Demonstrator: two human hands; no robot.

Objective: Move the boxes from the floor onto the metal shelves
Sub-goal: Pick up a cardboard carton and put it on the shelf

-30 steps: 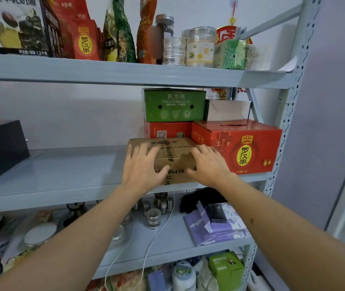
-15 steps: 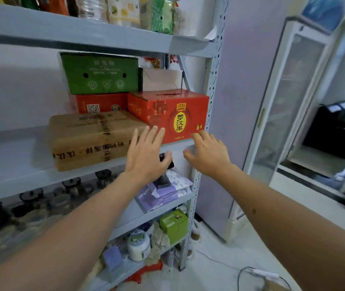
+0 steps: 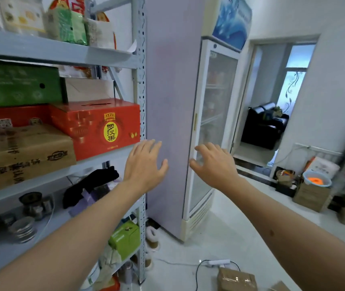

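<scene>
A brown cardboard box [image 3: 22,153] rests on the middle level of the metal shelves [image 3: 104,157], beside a red box [image 3: 98,124] and under a green box [image 3: 18,85]. My left hand [image 3: 144,164] hovers open, right of the shelf post, holding nothing. My right hand [image 3: 213,164] is open too, in front of the fridge. On the floor at the bottom right lies a small taped brown box [image 3: 237,279], with the corner of another box [image 3: 279,287] beside it.
A tall glass-door fridge [image 3: 213,122] stands right of the shelves. A power strip [image 3: 219,262] and cable lie on the white floor. More cardboard boxes [image 3: 311,196] and a basin sit by the far right wall. A doorway [image 3: 272,101] opens behind.
Both hands let go of the brown box on the shelf and swung right, away from it. My view turned right toward the fridge and the floor.
</scene>
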